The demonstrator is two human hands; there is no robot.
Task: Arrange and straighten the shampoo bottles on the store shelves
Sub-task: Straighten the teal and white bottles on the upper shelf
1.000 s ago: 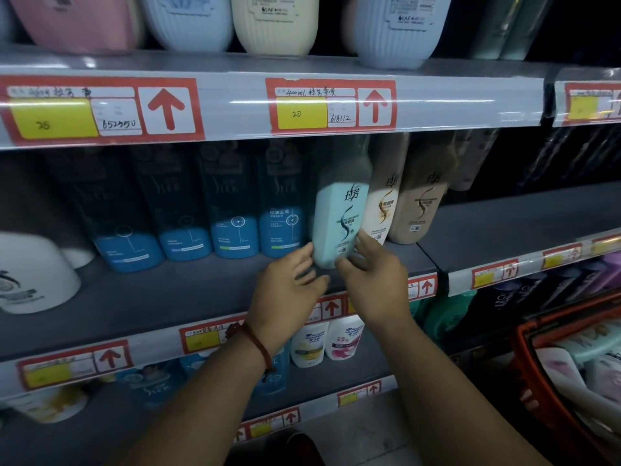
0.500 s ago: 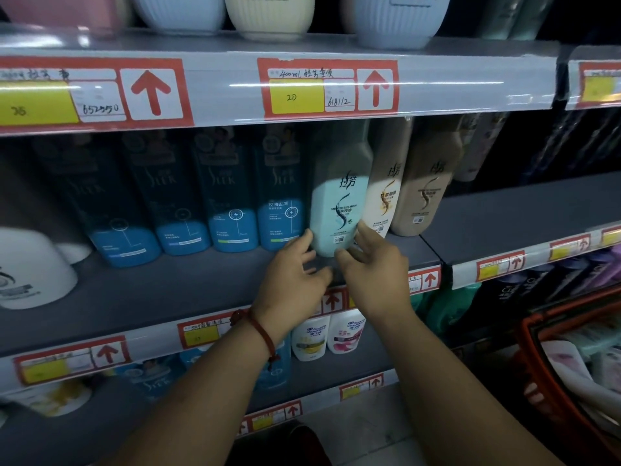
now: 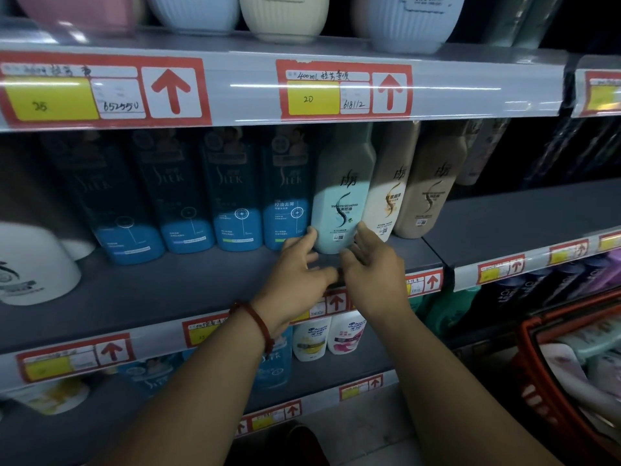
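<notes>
On the front of the middle shelf [image 3: 188, 287], a pale blue shampoo bottle [image 3: 339, 203] stands upright with its label out. It is the marker for everything else. The person's left hand [image 3: 295, 274] and right hand [image 3: 373, 264] flank its base. The fingers are loosely spread and fairly straight, with the tips touching its lower corners rather than wrapped round it.

Just left of it, four dark blue bottles [image 3: 235, 196] stand in an even, face-forward row. Just right of it come a cream bottle [image 3: 389, 196] and a tan bottle [image 3: 430, 196]. The cream one seems to lean toward it, though the wide lens may cause that. I judge this run to be nearly done.

Far left of it, a large white bottle [image 3: 30, 264] sits forward of the line and likely wants attention. Below and right of it, a red basket [image 3: 531, 344] holds several pale bottles [image 3: 591, 354], apparently unshelved stock. Their count is unclear.
</notes>
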